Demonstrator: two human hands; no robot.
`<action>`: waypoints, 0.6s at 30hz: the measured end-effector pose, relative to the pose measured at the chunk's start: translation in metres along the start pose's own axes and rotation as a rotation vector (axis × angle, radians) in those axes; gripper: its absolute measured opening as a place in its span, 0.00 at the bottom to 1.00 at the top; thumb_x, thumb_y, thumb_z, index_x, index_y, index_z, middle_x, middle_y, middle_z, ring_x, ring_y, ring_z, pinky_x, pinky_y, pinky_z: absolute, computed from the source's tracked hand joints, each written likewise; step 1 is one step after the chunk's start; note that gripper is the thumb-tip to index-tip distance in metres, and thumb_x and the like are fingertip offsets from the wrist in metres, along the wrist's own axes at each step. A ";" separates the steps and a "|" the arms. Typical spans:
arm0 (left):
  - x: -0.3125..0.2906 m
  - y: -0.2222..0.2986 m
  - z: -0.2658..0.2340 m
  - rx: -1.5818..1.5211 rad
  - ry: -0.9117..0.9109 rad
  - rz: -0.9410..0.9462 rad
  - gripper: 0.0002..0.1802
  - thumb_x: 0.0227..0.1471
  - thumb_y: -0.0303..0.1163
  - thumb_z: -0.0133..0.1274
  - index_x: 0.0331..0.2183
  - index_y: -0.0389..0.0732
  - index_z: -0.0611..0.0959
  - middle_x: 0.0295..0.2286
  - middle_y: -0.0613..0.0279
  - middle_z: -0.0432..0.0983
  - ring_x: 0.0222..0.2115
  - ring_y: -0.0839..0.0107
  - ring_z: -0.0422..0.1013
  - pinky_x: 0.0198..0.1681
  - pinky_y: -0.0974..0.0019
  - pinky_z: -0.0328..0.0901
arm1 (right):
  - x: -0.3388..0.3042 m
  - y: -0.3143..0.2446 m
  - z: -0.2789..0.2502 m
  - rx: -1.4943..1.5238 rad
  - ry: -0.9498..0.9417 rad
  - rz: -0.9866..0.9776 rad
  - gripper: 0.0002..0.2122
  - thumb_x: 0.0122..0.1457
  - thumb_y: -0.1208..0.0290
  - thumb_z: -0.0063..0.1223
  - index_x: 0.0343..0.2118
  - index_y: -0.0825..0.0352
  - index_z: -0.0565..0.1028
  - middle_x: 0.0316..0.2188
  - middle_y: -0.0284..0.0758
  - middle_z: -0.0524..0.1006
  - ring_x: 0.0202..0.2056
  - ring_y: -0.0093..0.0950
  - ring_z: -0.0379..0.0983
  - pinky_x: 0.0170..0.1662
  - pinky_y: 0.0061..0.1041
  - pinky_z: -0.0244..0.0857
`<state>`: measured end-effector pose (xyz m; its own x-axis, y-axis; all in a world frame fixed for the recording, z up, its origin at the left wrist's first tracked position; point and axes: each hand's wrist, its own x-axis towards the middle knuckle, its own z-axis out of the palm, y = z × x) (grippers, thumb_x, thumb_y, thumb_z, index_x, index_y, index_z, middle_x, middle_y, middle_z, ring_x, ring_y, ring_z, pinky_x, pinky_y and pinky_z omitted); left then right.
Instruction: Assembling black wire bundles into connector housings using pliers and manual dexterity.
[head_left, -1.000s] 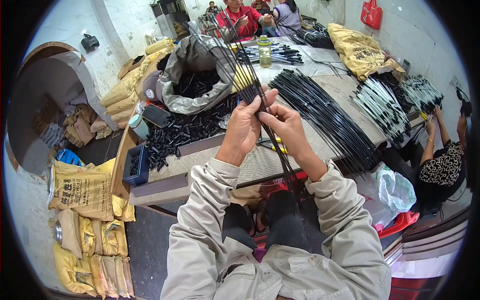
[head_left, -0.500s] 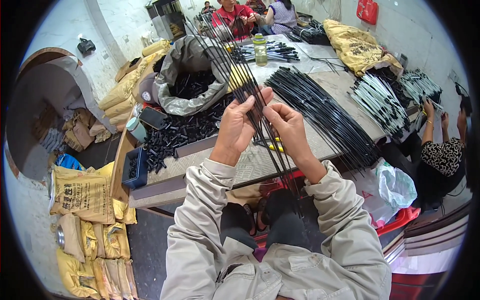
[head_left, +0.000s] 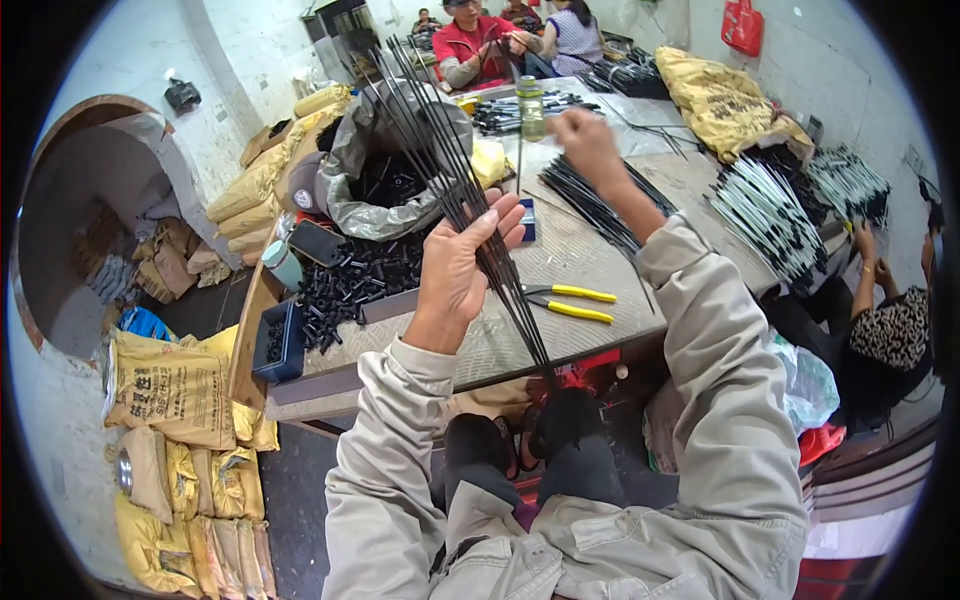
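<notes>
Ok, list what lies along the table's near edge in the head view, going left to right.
Blue bin of small black parts → loose black parts pile → left hand holding black rods → yellow-handled pliers.

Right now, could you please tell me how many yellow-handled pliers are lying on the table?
1: yellow-handled pliers lie on the grey table just right of the left hand; others may be hidden.
</notes>
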<state>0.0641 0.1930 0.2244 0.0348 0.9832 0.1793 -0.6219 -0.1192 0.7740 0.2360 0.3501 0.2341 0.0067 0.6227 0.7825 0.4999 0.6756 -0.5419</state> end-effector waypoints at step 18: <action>-0.023 0.006 -0.049 0.003 0.041 0.077 0.17 0.50 0.21 0.47 0.45 0.29 0.69 0.42 0.46 0.70 0.41 0.61 0.70 0.44 0.64 0.67 | -0.177 -0.105 0.025 1.131 -0.754 0.600 0.14 0.62 0.65 0.38 0.40 0.71 0.69 0.26 0.33 0.74 0.23 0.20 0.70 0.25 0.18 0.65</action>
<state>0.0214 0.1762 0.1955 -0.0453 0.9760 0.2131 -0.6192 -0.1948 0.7607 0.1604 0.1787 0.1448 -0.6527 0.7268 0.2138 -0.3396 -0.0284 -0.9402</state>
